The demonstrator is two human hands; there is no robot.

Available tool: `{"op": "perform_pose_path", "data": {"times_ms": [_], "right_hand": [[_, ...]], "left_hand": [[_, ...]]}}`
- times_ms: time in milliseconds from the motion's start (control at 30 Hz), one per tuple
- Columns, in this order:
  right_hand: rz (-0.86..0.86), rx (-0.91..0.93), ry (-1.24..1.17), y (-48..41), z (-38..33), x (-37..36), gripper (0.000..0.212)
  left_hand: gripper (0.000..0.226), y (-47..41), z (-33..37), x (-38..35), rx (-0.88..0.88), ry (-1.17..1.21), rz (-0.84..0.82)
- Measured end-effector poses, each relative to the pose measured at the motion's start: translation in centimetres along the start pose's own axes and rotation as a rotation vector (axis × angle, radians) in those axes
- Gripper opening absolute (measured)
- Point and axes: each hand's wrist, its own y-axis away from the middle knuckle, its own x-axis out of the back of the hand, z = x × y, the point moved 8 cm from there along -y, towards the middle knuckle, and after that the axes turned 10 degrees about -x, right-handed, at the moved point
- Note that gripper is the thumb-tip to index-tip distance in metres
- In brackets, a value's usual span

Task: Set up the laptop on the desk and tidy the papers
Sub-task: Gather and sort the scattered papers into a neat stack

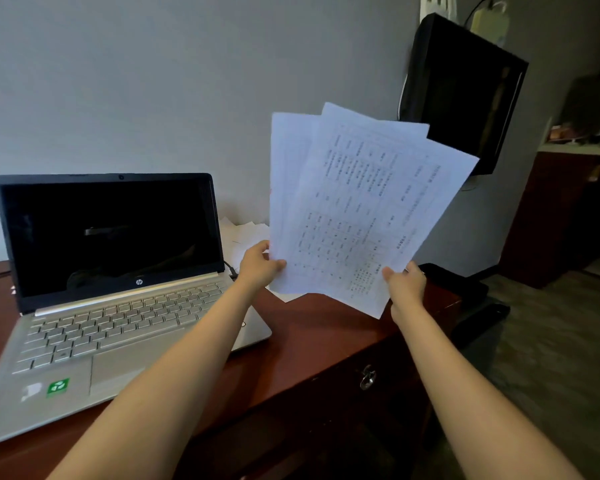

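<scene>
Papers [357,202] fanned above worktop [312,327], lower corners pinched by left hand [257,266] and right hand [407,284], beside open laptop [118,271].

desk [312,327]: glossy reddish wood | laptop [125,327]: matt silver body, glossy screen | papers [357,202]: thin white paper
</scene>
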Motion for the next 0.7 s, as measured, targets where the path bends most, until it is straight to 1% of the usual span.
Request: {"op": "perform_pose_path", "data": {"times_ms": [100, 233, 400, 500, 567, 700], "right_hand": [[-0.097, 0.038, 0.008, 0.3, -0.6, -0.8, 0.025], [-0.175, 0.076, 0.030, 0.5, -0.8, -2.0, 0.028], [-0.159, 0.124, 0.047, 0.3, -1.6, -2.6, 0.027], [-0.169, 0.126, 0.029, 0.2, -1.8, -2.9, 0.019], [-0.184, 0.094, 0.021, 0.3, -1.1, -3.2, 0.014], [-0.186, 0.058, 0.048, 0.7, 0.4, -3.4, 0.014]], "left_hand": [[0.040, -0.5, 0.9, -0.3, -0.039, -0.032, -0.030], [0.041, -0.6, 1.8, -0.9, -0.087, 0.029, -0.035], [0.038, -0.7, 2.9, -1.0, -0.142, 0.066, -0.048], [0.039, -0.6, 3.5, -0.8, -0.170, 0.084, -0.061], [0.040, -0.3, 3.2, -0.7, -0.142, 0.080, -0.055], [0.031, 0.7, 0.9, -1.4, -0.011, 0.060, -0.065]]}}
